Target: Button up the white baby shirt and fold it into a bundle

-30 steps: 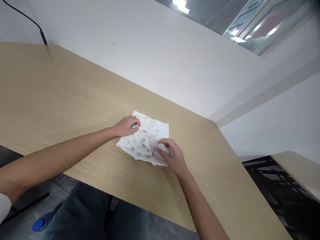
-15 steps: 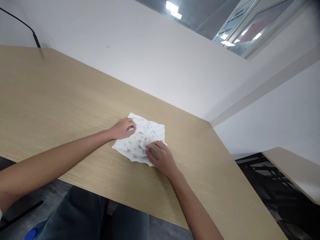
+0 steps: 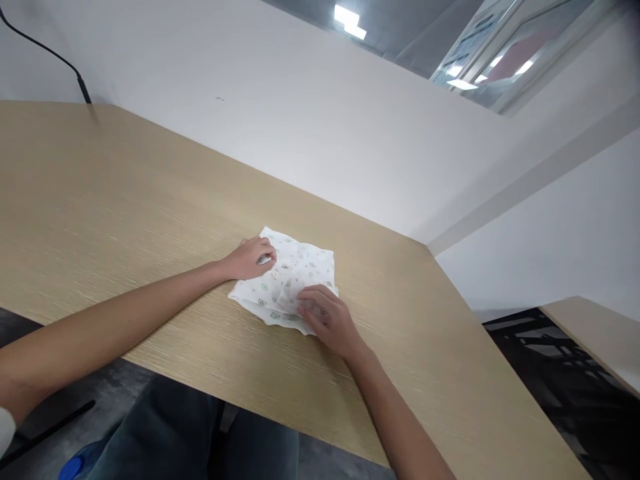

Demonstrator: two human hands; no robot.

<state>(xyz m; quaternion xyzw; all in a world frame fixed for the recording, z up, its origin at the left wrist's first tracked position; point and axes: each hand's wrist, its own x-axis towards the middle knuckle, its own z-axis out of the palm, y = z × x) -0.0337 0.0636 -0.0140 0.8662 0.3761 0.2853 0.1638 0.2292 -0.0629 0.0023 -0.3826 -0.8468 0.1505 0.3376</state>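
A white cloth with a small print of green, grey and pinkish figures lies spread on the wooden table. Its left side is under my left hand, whose fingers are curled and closed on the cloth with the thumb bent toward them. At the cloth's right front, my right hand has thumb and fingers pinched on a raised, bunched part of it. The palm of the right hand covers the nearby corner. How much fabric lies between the fingers is hidden.
The table meets a white partition wall at the back. A black cable stands at the far left. Below the front edge are my legs and a blue bottle cap. Another table is at right.
My right hand has shifted slightly to the right, and the bunched cloth by its fingers has changed shape. The left hand stays in place. The whole view has shifted a little.
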